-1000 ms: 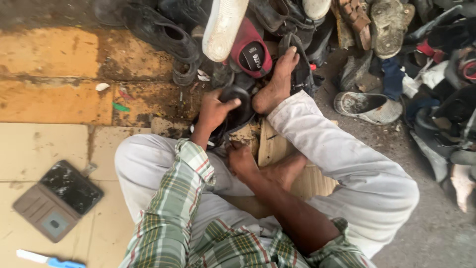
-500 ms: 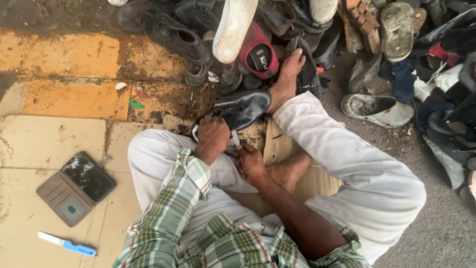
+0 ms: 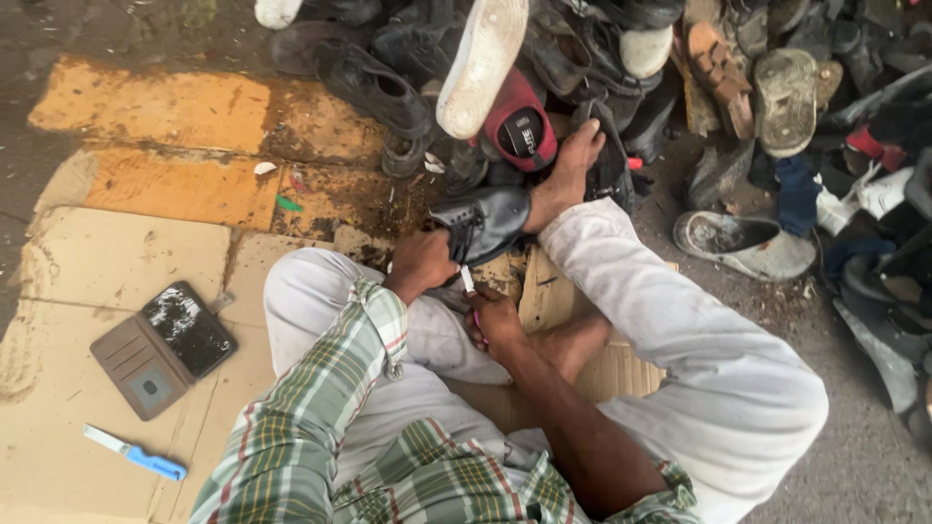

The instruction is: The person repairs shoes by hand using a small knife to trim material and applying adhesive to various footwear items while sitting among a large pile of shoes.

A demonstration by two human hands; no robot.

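Note:
My left hand (image 3: 423, 262) grips the heel end of a black lace-up shoe (image 3: 485, 221), which lies on its side just in front of my crossed legs. My right hand (image 3: 495, 325) sits close below it and is closed around a small thin tool (image 3: 469, 283) with a white tip and a pink handle; the tip points up toward the shoe. A bare foot (image 3: 568, 175) rests against the shoe's far side.
A heap of worn shoes and sandals fills the far side, among them a red shoe (image 3: 519, 126) and a white sole (image 3: 481, 63). On the cardboard (image 3: 107, 262) at left lie a phone in a brown wallet case (image 3: 165, 347) and a blue-handled knife (image 3: 136, 454).
My left hand has drawn the black shoe out of the heap toward my lap. My right hand has come up beneath it, and the small tool now shows.

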